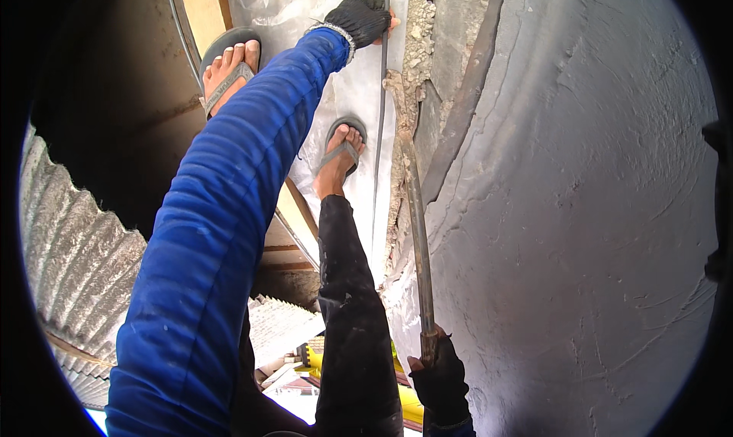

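Observation:
My left arm in a blue sleeve reaches far forward. My left hand (359,21), in a black glove with bare fingertips, is closed around a thin dark rod or cable (381,108) lying along the pale sheet. Low on the right, my right hand (441,380), also in a black fingerless glove, grips the thicker near end of a long, worn metal rod (418,238). Its far end touches or lies over the rough, broken mortar edge (408,116) beside the wall; the exact contact is unclear.
A smooth grey plastered wall (580,208) rises at right. My sandalled feet (227,69) stand on a wooden beam (202,17) and a whitish sheet (305,78). A dark opening (99,131) lies left, above corrugated roofing (76,269). Yellow objects (408,399) show far below.

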Action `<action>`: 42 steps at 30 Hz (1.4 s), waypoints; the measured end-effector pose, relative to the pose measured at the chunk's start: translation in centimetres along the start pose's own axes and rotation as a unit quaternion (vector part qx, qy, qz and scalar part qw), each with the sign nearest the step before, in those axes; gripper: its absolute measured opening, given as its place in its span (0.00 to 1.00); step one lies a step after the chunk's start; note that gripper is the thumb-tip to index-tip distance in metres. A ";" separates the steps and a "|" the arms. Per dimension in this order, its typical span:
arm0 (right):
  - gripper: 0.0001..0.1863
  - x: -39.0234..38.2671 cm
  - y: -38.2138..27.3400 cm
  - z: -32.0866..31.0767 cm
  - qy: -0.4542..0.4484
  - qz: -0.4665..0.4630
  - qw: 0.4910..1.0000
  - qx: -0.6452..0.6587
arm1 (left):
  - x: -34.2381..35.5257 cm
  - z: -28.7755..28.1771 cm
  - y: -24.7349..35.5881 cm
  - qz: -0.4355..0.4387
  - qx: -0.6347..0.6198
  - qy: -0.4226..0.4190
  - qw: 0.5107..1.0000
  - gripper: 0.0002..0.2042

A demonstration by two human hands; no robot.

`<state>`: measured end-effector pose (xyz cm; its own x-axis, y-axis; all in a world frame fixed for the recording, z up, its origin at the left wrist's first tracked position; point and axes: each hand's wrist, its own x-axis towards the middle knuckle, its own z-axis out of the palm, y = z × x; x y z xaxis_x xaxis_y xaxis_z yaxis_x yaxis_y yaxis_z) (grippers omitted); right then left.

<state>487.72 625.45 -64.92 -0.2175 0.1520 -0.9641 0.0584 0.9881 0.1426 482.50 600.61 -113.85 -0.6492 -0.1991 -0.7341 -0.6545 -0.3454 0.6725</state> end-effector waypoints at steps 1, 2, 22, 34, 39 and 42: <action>0.37 0.0 -0.4 -0.1 0.002 0.013 1.000 -0.010 | 0.1 0.1 -0.1 -0.003 0.006 -0.002 1.000 0.11; 0.37 -0.1 -0.8 -0.1 0.003 0.024 1.000 -0.019 | 0.1 0.0 0.0 -0.004 0.024 0.000 1.000 0.11; 0.33 1.7 1.3 3.3 0.066 -0.021 0.996 -0.049 | 2.8 1.5 -2.3 0.023 0.166 0.069 0.983 0.12; 0.29 4.4 5.0 5.9 0.097 -0.062 0.993 -0.033 | 4.7 0.7 -3.3 0.154 0.539 -0.041 0.827 0.11; 0.27 4.8 5.1 6.6 0.087 -0.054 0.995 -0.005 | 5.9 0.9 -5.1 0.186 0.589 -0.044 0.786 0.14; 0.27 5.3 5.6 6.9 0.090 -0.046 0.995 -0.018 | 6.5 0.9 -5.7 0.116 0.490 -0.016 0.864 0.14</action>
<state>493.64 631.67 -70.81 -0.3912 0.0602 -0.9183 -0.0030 0.9978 0.0667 481.69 602.15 -122.35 -0.8065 -0.1282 -0.5771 -0.5098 0.6452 0.5690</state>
